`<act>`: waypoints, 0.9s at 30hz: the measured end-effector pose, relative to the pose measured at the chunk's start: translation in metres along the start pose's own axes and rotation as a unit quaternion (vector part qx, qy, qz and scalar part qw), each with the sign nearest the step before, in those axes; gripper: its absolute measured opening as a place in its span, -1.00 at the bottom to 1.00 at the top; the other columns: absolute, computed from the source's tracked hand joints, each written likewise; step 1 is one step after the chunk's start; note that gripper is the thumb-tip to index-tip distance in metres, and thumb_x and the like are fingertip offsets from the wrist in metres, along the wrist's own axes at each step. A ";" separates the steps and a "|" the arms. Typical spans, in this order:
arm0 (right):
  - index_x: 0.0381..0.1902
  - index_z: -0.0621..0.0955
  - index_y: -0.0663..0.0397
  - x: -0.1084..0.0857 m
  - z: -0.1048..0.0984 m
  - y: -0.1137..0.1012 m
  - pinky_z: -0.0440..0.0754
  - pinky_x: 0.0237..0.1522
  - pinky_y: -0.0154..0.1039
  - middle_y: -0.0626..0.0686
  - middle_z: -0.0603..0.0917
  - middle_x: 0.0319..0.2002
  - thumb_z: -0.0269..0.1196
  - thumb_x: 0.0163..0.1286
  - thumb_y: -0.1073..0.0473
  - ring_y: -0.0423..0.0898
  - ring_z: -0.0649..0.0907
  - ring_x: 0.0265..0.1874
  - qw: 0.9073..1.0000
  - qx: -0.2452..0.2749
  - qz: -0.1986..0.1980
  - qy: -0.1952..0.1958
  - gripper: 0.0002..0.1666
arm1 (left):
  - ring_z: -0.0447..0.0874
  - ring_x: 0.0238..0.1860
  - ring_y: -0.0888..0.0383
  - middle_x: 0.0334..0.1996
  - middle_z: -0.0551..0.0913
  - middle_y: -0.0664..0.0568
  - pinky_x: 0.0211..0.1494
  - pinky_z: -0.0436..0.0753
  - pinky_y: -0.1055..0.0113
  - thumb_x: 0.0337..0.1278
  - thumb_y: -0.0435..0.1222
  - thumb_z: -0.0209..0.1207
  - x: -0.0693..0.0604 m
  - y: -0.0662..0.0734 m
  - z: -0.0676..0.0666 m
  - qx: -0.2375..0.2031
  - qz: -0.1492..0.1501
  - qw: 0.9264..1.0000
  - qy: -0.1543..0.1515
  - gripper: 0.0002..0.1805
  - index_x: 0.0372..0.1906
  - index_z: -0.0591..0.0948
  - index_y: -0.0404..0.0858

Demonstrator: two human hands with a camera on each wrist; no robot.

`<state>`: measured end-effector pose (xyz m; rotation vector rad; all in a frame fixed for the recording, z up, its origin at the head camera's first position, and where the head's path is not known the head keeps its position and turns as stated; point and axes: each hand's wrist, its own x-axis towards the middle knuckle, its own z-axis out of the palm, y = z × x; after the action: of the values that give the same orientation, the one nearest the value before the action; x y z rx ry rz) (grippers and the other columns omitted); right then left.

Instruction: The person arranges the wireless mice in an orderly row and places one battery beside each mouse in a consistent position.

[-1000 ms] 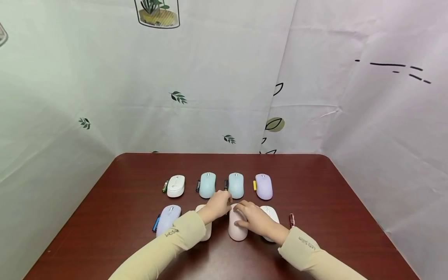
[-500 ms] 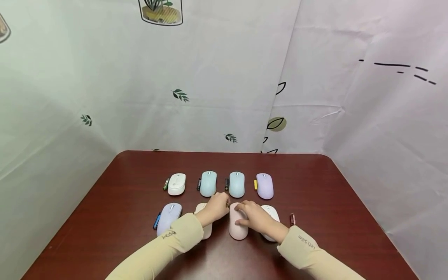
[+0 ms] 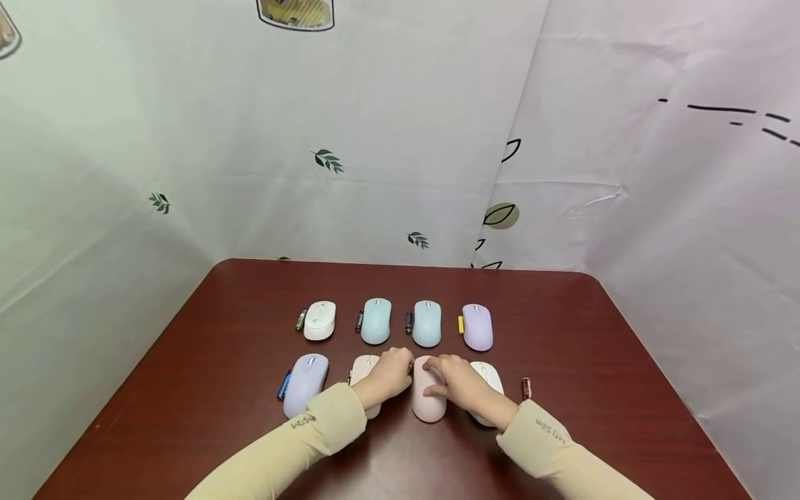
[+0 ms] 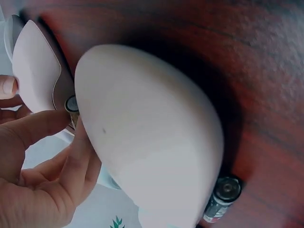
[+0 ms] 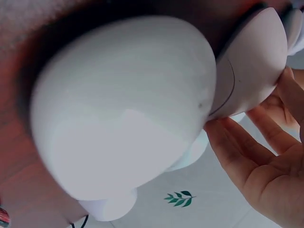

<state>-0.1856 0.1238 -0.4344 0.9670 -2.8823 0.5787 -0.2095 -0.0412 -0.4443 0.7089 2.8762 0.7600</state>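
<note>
Near the front middle of the table, my right hand [image 3: 459,382] holds a pink computer mouse [image 3: 428,406], with thumb and fingers on its sides. Beside that mouse's left edge, my left hand [image 3: 390,371] pinches a small battery [image 4: 71,104] between thumb and fingers; its end shows in the left wrist view. A cream mouse [image 4: 147,123] lies under the left wrist, with another battery [image 4: 222,197] at its side. Below the right wrist sits a white mouse [image 5: 123,104]. The left hand hides most of the pinched battery.
Behind the hands stands a row of mice: a white one [image 3: 320,321], two light blue ones [image 3: 376,321] and a purple one [image 3: 478,328], each with a battery alongside. A lavender mouse [image 3: 305,385] and blue battery [image 3: 284,385] lie left; a red battery [image 3: 526,388] lies right.
My left hand has drawn slightly back towards me, away from the black battery behind it, and stays beside the pink mouse. The right hand keeps its hold. The head view has tilted a little.
</note>
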 end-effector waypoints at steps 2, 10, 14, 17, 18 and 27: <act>-0.18 0.61 0.28 0.002 -0.002 0.000 0.58 -0.23 -0.12 0.15 0.69 -0.27 0.40 0.05 0.12 0.05 0.66 -0.27 1.000 -0.002 -0.002 0.002 -0.57 | 0.22 -0.71 0.27 -0.79 0.39 0.06 -0.64 0.26 0.45 -0.12 -0.58 0.20 0.001 0.000 0.000 0.003 -0.003 1.000 -0.002 -0.87 -0.60 0.57 -0.36; -0.20 0.60 0.27 0.003 -0.006 -0.001 0.57 -0.24 -0.12 0.15 0.67 -0.30 0.41 0.03 0.10 0.06 0.65 -0.29 1.000 -0.009 -0.002 0.005 -0.57 | 0.11 -0.77 0.29 -0.84 0.18 0.16 -0.67 0.17 0.49 -0.16 -0.58 0.20 0.004 -0.004 0.001 -0.033 -0.013 0.999 -0.017 -0.64 -0.76 0.34 -0.22; -0.20 0.60 0.26 0.002 -0.007 -0.003 0.57 -0.23 -0.12 0.15 0.67 -0.30 0.40 0.04 0.09 0.06 0.65 -0.29 1.000 -0.004 -0.001 0.001 -0.57 | 0.13 -0.75 0.28 -0.80 0.27 0.12 -0.65 0.20 0.48 -0.14 -0.57 0.20 0.001 -0.004 0.000 -0.045 -0.012 0.999 -0.019 -0.82 -0.66 0.51 -0.32; -0.21 0.60 0.26 0.002 -0.006 -0.003 0.57 -0.24 -0.12 0.14 0.67 -0.30 0.41 0.03 0.10 0.06 0.65 -0.29 1.000 -0.004 -0.003 0.001 -0.58 | 0.32 -0.63 0.22 -0.64 0.48 0.01 -0.55 0.35 0.43 -0.10 -0.54 0.20 -0.002 -0.003 -0.001 -0.034 -0.013 0.999 -0.020 -0.95 -0.43 0.62 -0.41; -0.20 0.60 0.26 0.002 -0.006 -0.003 0.57 -0.23 -0.12 0.15 0.67 -0.29 0.41 0.03 0.10 0.06 0.65 -0.29 1.000 -0.003 -0.002 0.000 -0.58 | 0.38 -0.57 0.20 -0.58 0.53 -0.02 -0.51 0.39 0.40 -0.08 -0.52 0.21 -0.002 -0.003 -0.002 -0.029 -0.013 0.999 -0.022 -0.91 -0.37 0.63 -0.42; -0.18 0.60 0.27 0.001 -0.003 -0.003 0.57 -0.21 -0.10 0.15 0.67 -0.28 0.40 0.06 0.13 0.08 0.64 -0.27 1.000 0.005 0.010 -0.009 -0.59 | 0.62 -0.42 0.04 -0.50 0.63 -0.07 -0.38 0.54 0.28 0.00 -0.40 0.27 -0.013 0.001 -0.004 0.048 0.005 0.998 -0.033 -0.88 -0.34 0.61 -0.36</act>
<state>-0.1842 0.1221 -0.4303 0.9511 -2.9099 0.5910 -0.1982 -0.0486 -0.4411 0.7451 2.8679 0.5904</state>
